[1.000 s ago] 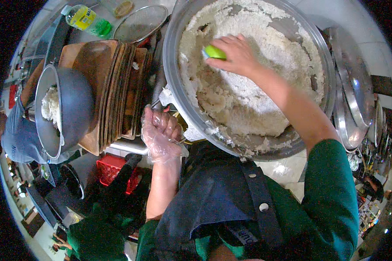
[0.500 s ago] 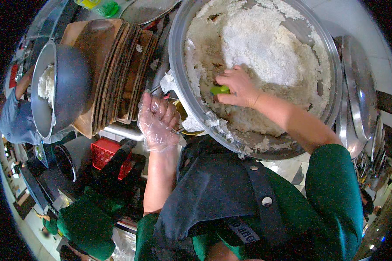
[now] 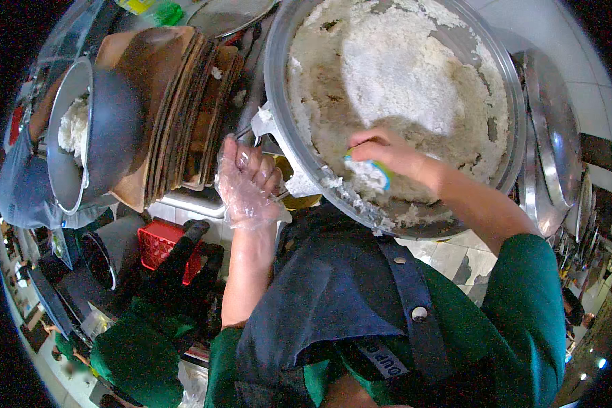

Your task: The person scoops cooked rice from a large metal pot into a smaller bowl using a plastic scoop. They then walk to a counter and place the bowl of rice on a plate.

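Observation:
A wide grey metal pot stands before me, its inside coated with white and browned rice. My left hand, in a clear plastic glove, is closed around the pot's wire handle at the left rim. My bare right hand reaches inside and grips a small green-and-blue tool. White material shows on the tool's face; whether this is rice or bristles I cannot tell. Loose rice clumps lie along the near inner rim.
Left of the pot stand several brown wooden trays and a dark bowl of white rice. A person's sleeve shows beyond it. Lower left are a red crate and another person in green. Large metal lids lean at right.
My right hand has moved nearer to me inside the pot and turned, showing the tool's white face. My left hand keeps its hold on the handle.

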Demonstrator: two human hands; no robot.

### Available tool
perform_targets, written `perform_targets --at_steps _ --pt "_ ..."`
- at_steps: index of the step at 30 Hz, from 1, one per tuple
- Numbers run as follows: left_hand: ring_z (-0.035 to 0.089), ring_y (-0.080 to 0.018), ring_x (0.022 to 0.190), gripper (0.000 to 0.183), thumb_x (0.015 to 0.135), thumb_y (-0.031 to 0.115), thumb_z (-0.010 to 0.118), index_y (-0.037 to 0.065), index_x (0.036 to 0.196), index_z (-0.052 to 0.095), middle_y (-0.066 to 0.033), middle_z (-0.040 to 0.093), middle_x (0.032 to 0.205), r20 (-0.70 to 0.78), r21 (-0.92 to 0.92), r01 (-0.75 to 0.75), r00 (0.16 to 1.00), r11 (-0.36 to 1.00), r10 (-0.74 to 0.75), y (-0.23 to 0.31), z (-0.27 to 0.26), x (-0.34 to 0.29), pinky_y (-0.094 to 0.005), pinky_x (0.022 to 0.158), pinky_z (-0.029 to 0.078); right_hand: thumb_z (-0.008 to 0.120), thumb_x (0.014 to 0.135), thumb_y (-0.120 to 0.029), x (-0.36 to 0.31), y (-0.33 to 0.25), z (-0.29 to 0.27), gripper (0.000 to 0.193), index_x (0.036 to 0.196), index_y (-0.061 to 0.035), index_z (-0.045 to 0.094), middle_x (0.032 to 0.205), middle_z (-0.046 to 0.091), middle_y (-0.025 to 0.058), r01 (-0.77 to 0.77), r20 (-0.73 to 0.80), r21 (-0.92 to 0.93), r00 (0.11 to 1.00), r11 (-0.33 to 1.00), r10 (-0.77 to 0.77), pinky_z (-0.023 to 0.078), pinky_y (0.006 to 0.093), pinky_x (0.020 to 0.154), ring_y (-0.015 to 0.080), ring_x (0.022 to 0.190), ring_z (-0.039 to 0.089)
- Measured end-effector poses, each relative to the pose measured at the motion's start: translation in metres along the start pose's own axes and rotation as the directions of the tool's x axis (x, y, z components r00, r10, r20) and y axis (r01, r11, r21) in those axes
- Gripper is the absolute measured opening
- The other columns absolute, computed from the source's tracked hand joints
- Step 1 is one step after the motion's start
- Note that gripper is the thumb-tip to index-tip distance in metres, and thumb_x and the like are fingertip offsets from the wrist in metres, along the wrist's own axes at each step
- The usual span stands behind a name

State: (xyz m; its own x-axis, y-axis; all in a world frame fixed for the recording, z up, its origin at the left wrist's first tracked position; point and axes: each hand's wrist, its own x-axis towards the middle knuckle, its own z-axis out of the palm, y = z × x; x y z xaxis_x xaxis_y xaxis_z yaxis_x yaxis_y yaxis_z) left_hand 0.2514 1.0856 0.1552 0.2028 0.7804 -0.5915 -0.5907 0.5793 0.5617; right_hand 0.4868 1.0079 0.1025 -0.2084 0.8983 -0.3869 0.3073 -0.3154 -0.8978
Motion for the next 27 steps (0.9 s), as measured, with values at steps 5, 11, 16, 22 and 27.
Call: perform_targets --at_steps 5,11,16,22,27 --pt "0.025 -0.0097 0.043 0.037 0.092 0.039 0.05 0.018 0.064 0.037 0.0058 0.024 0.051 0.092 -0.086 0.081 0.993 0.993 -0.073 0.005 -0.004 -0.003 -0.0247 0.037 0.019 0.047 0.081 -0.036 -0.027 -0.011 -0.016 0.042 0.099 -0.0017 0.063 0.097 0.066 0.0146 -0.291 0.201 0.923 0.922 0.252 0.331 0.05 0.0391 0.085 0.0278 0.09 0.064" --pt "0.029 -0.0083 0.044 0.032 0.085 0.045 0.057 0.022 0.069 0.043 0.0071 0.034 0.055 0.173 -0.155 0.148 0.978 0.977 -0.12 0.002 -0.014 0.003 -0.0241 0.037 0.021 0.051 0.081 -0.044 -0.02 -0.073 -0.034 0.045 0.104 -0.0065 0.059 0.097 0.063 0.0104 0.215 -0.319 0.904 0.915 0.369 0.248 0.049 0.0396 0.086 0.0263 0.091 0.061" --pt "0.032 -0.0117 0.042 0.039 0.087 0.046 0.056 0.02 0.062 0.039 0.0048 0.032 0.052 0.196 -0.212 0.149 0.975 0.966 -0.107 0.002 -0.013 0.007 -0.0264 0.038 0.022 0.041 0.085 -0.053 0.023 -0.202 -0.02 0.058 0.124 -0.0108 0.048 0.121 0.055 0.0093 0.645 -0.661 0.32 0.677 0.694 -0.324 0.045 0.0515 0.089 0.0298 0.11 0.054" --pt "0.032 -0.0122 0.042 0.041 0.09 0.045 0.051 0.019 0.062 0.037 0.0036 0.032 0.052 0.286 -0.235 0.181 0.952 0.955 -0.11 0.002 -0.018 0.006 -0.0263 0.037 0.023 0.058 0.075 -0.052 0.112 -0.352 0.038 0.05 0.096 -0.0068 0.059 0.102 0.06 0.0111 0.836 -0.723 0.323 0.521 0.444 -0.454 0.042 0.0454 0.086 0.0275 0.1 0.056" --pt "0.033 -0.0115 0.042 0.035 0.093 0.039 0.048 0.018 0.066 0.039 0.0035 0.034 0.053 0.29 -0.243 0.207 0.948 0.948 -0.133 0.004 -0.021 0.002 -0.0252 0.036 0.023 0.046 0.084 -0.055 0.159 -0.379 0.116 0.049 0.087 -0.0085 0.061 0.075 0.062 0.0068 0.085 0.213 -0.977 0.498 -0.197 -0.841 0.047 0.0315 0.063 0.0169 0.07 0.059"
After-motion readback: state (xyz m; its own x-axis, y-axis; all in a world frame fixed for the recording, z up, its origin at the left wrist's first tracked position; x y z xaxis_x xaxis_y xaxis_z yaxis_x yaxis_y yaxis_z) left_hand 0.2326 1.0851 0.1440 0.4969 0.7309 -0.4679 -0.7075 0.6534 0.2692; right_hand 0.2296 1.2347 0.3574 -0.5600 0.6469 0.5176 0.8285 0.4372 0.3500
